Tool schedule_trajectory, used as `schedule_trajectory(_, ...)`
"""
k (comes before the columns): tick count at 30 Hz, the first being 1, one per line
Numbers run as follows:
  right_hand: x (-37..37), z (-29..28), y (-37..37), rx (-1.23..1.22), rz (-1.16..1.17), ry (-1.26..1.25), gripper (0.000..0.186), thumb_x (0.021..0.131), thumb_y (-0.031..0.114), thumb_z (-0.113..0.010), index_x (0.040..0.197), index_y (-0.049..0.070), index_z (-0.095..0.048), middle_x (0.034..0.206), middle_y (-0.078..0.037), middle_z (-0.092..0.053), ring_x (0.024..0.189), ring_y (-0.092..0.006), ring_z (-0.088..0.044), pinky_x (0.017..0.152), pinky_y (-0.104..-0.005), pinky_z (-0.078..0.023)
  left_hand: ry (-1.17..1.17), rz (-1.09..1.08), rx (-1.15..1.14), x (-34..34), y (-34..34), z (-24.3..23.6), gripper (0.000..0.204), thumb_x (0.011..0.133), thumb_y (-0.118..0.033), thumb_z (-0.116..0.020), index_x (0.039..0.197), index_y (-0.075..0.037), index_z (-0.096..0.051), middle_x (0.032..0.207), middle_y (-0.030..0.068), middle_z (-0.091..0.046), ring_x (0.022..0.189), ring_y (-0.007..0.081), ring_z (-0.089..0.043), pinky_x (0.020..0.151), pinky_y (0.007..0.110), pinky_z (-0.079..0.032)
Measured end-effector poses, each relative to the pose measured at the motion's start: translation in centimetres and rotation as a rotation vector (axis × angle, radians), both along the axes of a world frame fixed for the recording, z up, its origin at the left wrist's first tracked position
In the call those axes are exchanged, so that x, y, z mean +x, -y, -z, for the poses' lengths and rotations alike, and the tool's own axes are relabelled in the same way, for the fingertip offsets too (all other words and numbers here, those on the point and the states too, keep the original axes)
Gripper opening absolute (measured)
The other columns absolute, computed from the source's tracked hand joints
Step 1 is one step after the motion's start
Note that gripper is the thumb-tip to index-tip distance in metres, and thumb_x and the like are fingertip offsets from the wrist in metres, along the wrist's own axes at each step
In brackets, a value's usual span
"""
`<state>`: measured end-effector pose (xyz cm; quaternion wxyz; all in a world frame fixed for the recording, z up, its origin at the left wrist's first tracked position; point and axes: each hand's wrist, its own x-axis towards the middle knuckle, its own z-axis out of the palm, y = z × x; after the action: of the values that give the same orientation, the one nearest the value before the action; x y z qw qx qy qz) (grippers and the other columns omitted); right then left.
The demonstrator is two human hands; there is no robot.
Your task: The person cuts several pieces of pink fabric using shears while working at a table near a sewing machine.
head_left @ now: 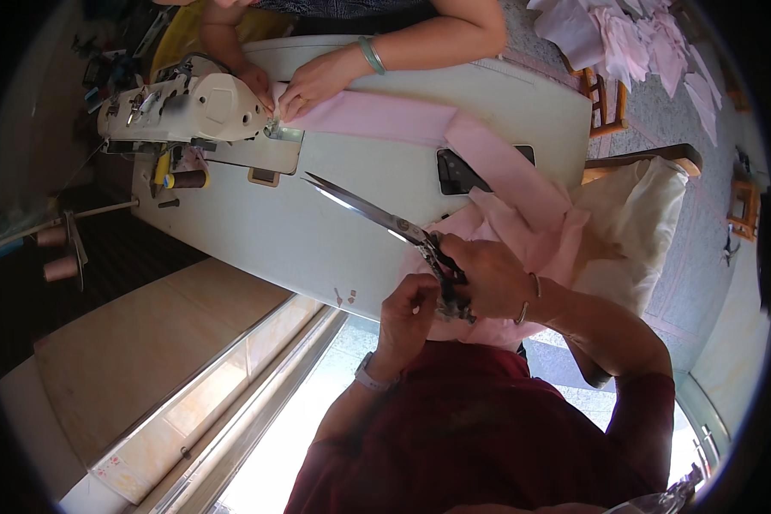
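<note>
Large tailor's scissors (403,224) with long steel blades and dark handles are in my right hand (497,278), its fingers wrapped round the handles. The blades point up and left over the white table, nearly closed. My left hand (405,315) is beside the handles, fingers curled together; whether a small thing is between them is hidden. Pink fabric (501,224) lies bunched under and behind my right hand. From it a long folded strip (377,118) runs to the sewing machine (193,111), where another person's two hands (321,84) press it near the needle.
A dark phone (461,173) lies partly under the pink strip. Brown thread spools (187,179) sit by the machine and on a stand at the left. White cloth (638,231) drapes over a wooden chair at the right; pink pieces (634,38) hang at the far right.
</note>
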<state>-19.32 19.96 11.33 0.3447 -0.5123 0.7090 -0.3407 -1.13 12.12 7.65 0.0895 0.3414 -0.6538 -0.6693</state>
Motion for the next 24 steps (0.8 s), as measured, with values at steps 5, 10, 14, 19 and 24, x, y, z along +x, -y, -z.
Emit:
schedule_trajectory(5,-0.1,-0.1,0.1,-0.014,0.011,0.001,0.036,0.068,0.013,-0.077,0.087,0.003,-0.048,0.069,-0.015,-0.060,0.065,-0.0377,-0.062,0.055,-0.0431,-0.046,0.016,0.010,0.070,-0.2,0.1,0.1,0.013,0.092,0.005,-0.057,0.104,-0.001,-0.060,0.084,0.0018,-0.061,0.074,0.0070,-0.059,0.066,0.023,-0.048)
schedule_trajectory(10,0.0,-0.2,0.1,-0.011,0.014,-0.029,0.040,0.068,0.018,-0.080,0.087,0.003,-0.048,0.068,-0.014,-0.060,0.064,-0.0369,-0.062,0.055,-0.0426,-0.047,0.023,-0.004,0.084,-0.3,0.1,-0.4,0.015,0.092,0.005,-0.055,0.105,0.000,-0.060,0.087,0.0035,-0.063,0.078,0.0086,-0.061,0.071,0.024,-0.049)
schedule_trajectory(14,0.1,0.0,0.0,-0.005,0.013,-0.034,0.040,0.068,0.019,-0.080,0.087,0.003,-0.048,0.068,-0.014,-0.060,0.064,-0.0371,-0.062,0.055,-0.0423,-0.047,-0.003,-0.021,0.058,-0.2,-0.1,-0.1,0.013,0.092,0.004,-0.056,0.104,0.000,-0.060,0.086,0.0034,-0.063,0.077,0.0084,-0.060,0.070,0.024,-0.049)
schedule_trajectory(19,-0.2,0.2,0.2,-0.044,0.064,0.076,0.035,0.069,0.012,-0.077,0.087,0.003,-0.048,0.068,-0.016,-0.059,0.065,-0.0388,-0.062,0.056,-0.0433,-0.047,0.100,-0.130,0.221,-0.8,0.7,-1.8,0.008,0.092,-0.002,-0.061,0.100,0.000,-0.062,0.080,0.0013,-0.062,0.072,0.0064,-0.058,0.065,0.022,-0.048)
schedule_trajectory(24,-1.7,-0.2,0.5,-0.094,0.089,0.104,0.032,0.069,0.006,-0.074,0.086,0.001,-0.047,0.068,-0.018,-0.058,0.065,-0.0402,-0.061,0.057,-0.0426,-0.047,0.064,-0.262,0.391,-1.0,1.7,-3.0,0.010,0.093,-0.007,-0.061,0.100,0.000,-0.064,0.079,0.0034,-0.066,0.071,0.0088,-0.059,0.066,0.023,-0.045)
